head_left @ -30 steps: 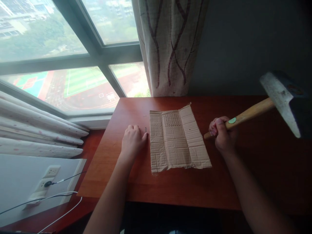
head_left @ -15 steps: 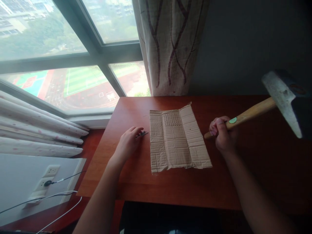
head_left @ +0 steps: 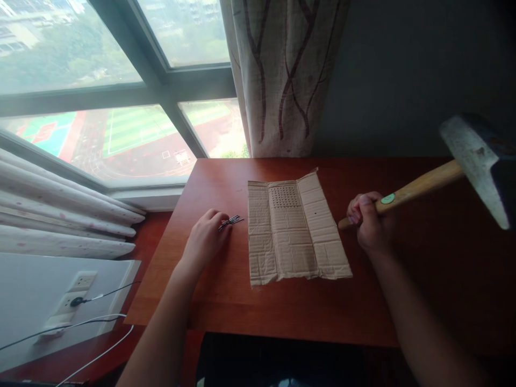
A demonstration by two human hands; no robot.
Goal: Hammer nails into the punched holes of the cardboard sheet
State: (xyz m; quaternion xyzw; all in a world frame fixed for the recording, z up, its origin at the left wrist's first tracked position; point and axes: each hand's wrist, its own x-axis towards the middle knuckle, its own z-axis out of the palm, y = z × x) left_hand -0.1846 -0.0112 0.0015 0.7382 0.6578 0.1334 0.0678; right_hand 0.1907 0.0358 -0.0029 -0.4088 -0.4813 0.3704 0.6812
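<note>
My right hand (head_left: pixel 373 223) is wrapped round the wooden handle of a hammer (head_left: pixel 423 183), near its butt end. The heavy metal head is raised at the far right, partly cut off by the view's edge. On the left, my left hand (head_left: pixel 207 234) rests low over the table with fingers curled in, at a small bunch of thin metal nails (head_left: pixel 231 221). Their ends stick out past thumb and forefinger; the other fingertips are hidden. Between the hands lies a creased sheet of cardboard (head_left: pixel 294 242), with a grid of small dark dots in its upper middle and one dot on its right flap.
The reddish-brown wooden table (head_left: pixel 226 306) ends at a left edge near the window (head_left: pixel 161 86). Curtains (head_left: pixel 282 80) hang behind it and at the left. A wall socket (head_left: pixel 72 301) with a plug and cables is at lower left.
My left hand has drawn slightly left, with fingers more curled, and more of the nails shows. The hammer in my right hand has shifted slightly right.
</note>
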